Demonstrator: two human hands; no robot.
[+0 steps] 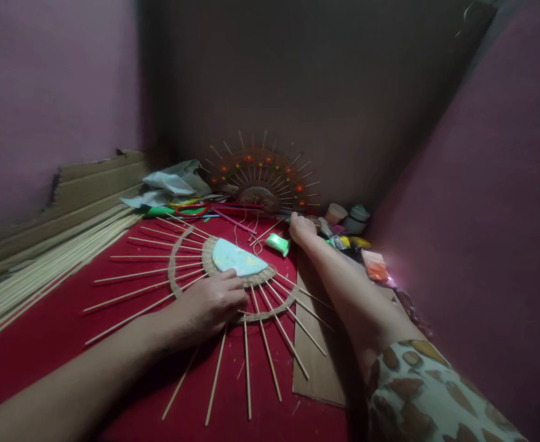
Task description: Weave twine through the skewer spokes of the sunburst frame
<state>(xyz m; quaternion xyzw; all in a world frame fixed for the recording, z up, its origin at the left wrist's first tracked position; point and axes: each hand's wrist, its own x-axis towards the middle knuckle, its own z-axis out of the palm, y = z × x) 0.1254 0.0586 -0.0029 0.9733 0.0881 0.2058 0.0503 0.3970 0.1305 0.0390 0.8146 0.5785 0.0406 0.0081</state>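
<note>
A half-round fan of thin wooden sticks (247,368), woven with twine, lies on the red cloth. Its pale blue patterned half-disc (237,258) is rimmed by a woven twine band (208,258), and a second twine arc (174,270) crosses the sticks farther out. Curled over the fan just below the half-disc, my left hand (221,299) is closed on it, its fingertips partly hidden. My right hand (303,229) reaches to the back right, fingers closed beside the supplies; what they hold cannot be made out. A light green spool (277,244) lies left of my right wrist.
A finished-looking stick fan with orange flowers (260,161) leans at the back wall. Red-handled scissors (192,210) and a plastic bag (172,183) lie back left. Many loose sticks (62,264) line the left edge. Cardboard (318,362) lies under my right arm; small jars (356,218) stand behind.
</note>
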